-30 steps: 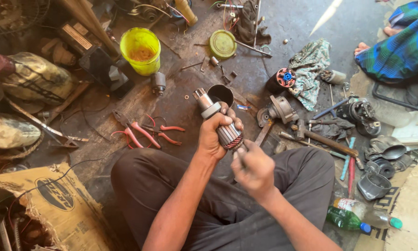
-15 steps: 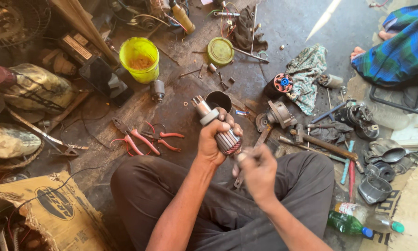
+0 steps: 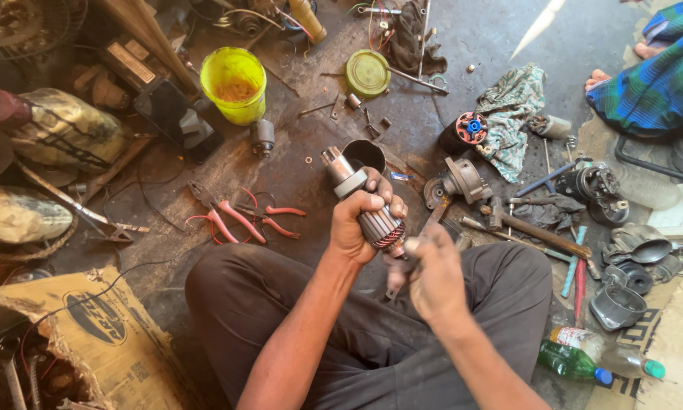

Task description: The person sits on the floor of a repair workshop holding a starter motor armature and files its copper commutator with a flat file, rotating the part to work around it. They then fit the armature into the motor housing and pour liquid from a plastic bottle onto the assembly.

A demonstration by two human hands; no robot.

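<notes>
Armature (image 3: 366, 203) sits in my left hand (image 3: 363, 222), a starter-motor rotor by the look of it, tilted with its grey shaft and collar end pointing up and away from me and its copper-banded end down toward my lap. My left hand is wrapped tight around the laminated middle, fingers closed all the way round. My right hand (image 3: 431, 275) is just below it, closed narrowly on a small light-coloured piece pressed against the lower copper end; I cannot tell exactly what that piece is, as the hand is blurred. I judge the step in hand to be working over that lower end, cleaning or rubbing it, and the next move would call for turning the rotor a little in the left grip to bring a fresh face round.

Both hands hover over my crossed legs in dark trousers (image 3: 372, 334). Just beyond the rotor's tip stands a dark open cylinder housing (image 3: 364, 154). To my left on the oily floor lie red-handled pliers (image 3: 235, 216), and further off a yellow plastic tub (image 3: 234, 82). To my right lie a grey end casting (image 3: 463, 181), a hammer (image 3: 535, 231), a red-and-blue capped motor part (image 3: 464, 130) beside a patterned rag (image 3: 512, 114), and near my knee a green plastic bottle (image 3: 573, 363)
</notes>
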